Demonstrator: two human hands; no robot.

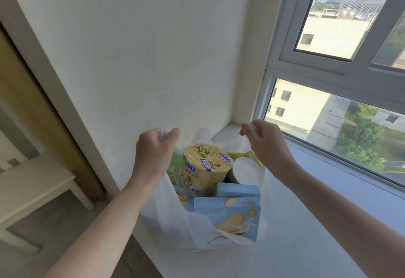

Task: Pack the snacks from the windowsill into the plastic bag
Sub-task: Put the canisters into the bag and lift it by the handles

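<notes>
Standing on the pale white windowsill near the wall corner, the thin translucent white plastic bag is held open at the top. The left hand pinches one bag handle between thumb and curled fingers. The right hand pinches the other handle between thumb and fingertips, with a scrap of white plastic showing at the tips.

All the snacks in view are inside the bag. A round yellow instant-noodle tub stands tilted at the middle. Just left of it is a green packet, and right of it a white round-topped container sits inside a yellow-green wrapper. A light blue cardboard biscuit box stands at the front, with a second light blue box behind it. A third blue box shows at the left, partly through the plastic.

The left hand covers most of the green packet, and its print is too small to read. The front box's lower corner is veiled by bag film. What the white container is cannot be told.

"BIG" in blue letters appears on the tub's side and, upside down, on its lid, among Chinese characters. The front box carries pictures of oval biscuits, red characters and a pale word that is blurred.
</notes>
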